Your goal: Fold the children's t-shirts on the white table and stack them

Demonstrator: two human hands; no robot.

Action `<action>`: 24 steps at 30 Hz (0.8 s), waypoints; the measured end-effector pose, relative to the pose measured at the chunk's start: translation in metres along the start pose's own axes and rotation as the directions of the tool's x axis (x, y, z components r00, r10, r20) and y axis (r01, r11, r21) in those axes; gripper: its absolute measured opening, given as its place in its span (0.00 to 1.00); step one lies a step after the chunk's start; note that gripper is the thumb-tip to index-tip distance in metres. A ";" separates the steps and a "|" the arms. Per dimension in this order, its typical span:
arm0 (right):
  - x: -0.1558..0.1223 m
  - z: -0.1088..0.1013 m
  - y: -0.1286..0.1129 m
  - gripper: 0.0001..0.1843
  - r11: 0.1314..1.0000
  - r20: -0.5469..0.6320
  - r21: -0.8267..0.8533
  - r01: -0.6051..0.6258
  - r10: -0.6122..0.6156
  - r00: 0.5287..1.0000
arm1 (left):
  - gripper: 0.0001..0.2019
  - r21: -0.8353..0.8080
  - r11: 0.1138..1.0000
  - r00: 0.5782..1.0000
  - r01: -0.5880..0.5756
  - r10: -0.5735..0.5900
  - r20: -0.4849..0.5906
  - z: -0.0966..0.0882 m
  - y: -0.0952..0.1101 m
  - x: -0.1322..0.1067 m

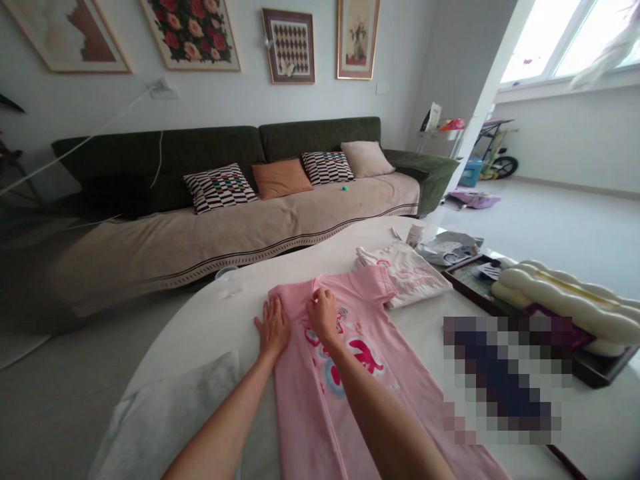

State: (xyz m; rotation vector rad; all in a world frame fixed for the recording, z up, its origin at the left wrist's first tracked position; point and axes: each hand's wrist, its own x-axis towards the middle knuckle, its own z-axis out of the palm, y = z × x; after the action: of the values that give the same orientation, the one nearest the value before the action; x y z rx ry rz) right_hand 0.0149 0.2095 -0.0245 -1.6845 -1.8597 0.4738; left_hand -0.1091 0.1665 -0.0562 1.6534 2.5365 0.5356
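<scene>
The left hand (273, 327) is lying open and flat on a pink cotton T-shirt (305, 413), while the right hand (323, 315) is pinching it near the neck, on the white table (200, 327), with a folded white shirt (403, 277) just beyond the hands.

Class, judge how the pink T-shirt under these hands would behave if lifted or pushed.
The pink T-shirt looks floppy, likely draping when lifted, since it lies flat on the white table. Its thin-looking fabric suggests lightness. Pushed, it would probably bunch.
</scene>
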 end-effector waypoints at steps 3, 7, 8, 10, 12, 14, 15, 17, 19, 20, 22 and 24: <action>-0.005 0.000 0.007 0.12 1.000 -0.007 0.000 0.011 -0.011 1.000 | 0.25 0.016 1.000 1.000 0.014 -0.014 -0.003 -0.001 0.000 -0.001; -0.005 -0.003 0.012 0.16 0.999 -0.013 -0.028 0.019 -0.020 1.000 | 0.24 0.058 0.998 1.000 0.007 -0.008 0.006 -0.004 0.004 -0.001; -0.005 -0.005 0.011 0.17 0.999 -0.018 -0.038 0.037 -0.038 0.999 | 0.24 0.072 0.997 1.000 0.005 -0.006 0.015 -0.005 0.005 -0.001; -0.009 -0.011 0.006 0.20 0.994 -0.023 -0.056 0.092 -0.093 0.995 | 0.24 0.101 0.995 1.000 0.004 -0.007 0.028 -0.005 0.007 -0.001; -0.019 -0.015 -0.001 0.20 0.982 -0.009 -0.065 0.180 -0.181 0.983 | 0.26 0.132 0.991 1.000 0.001 -0.004 0.026 -0.005 0.008 -0.001; -0.038 -0.017 -0.005 0.20 0.941 0.063 -0.070 0.332 -0.328 0.943 | 0.27 0.154 0.988 1.000 -0.006 0.003 0.023 -0.006 0.009 -0.002; -0.051 -0.018 -0.006 0.21 0.910 0.118 -0.068 0.409 -0.400 0.909 | 0.27 0.158 0.987 1.000 -0.008 0.004 0.025 -0.006 0.009 -0.002; -0.083 -0.017 -0.001 0.25 0.854 0.228 -0.057 0.517 -0.493 0.839 | 0.26 0.154 0.988 1.000 -0.008 0.004 0.025 -0.007 0.009 -0.002; -0.124 -0.019 0.010 0.30 0.833 0.275 -0.043 0.551 -0.521 0.808 | 0.26 0.143 0.990 1.000 -0.002 0.000 0.013 -0.007 0.009 -0.002; -0.146 -0.021 0.018 0.31 0.827 0.263 -0.037 0.561 -0.533 0.804 | 0.26 0.139 0.990 1.000 0.001 -0.001 0.004 -0.007 0.009 -0.002; -0.192 -0.030 0.035 0.32 0.766 0.216 -0.012 0.643 -0.626 0.750 | 0.26 0.136 0.991 1.000 0.000 0.000 -0.003 -0.006 0.009 -0.001; -0.236 -0.046 0.049 0.30 0.765 0.153 -0.031 0.643 -0.632 0.760 | 0.27 0.137 0.991 1.000 -0.002 0.003 -0.002 -0.005 0.009 -0.001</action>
State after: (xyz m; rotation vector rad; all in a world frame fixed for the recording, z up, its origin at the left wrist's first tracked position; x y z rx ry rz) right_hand 0.0895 -0.0210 -0.0618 -0.9608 -2.4232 0.2204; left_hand -0.1018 0.1673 -0.0483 1.6993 2.6275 0.3708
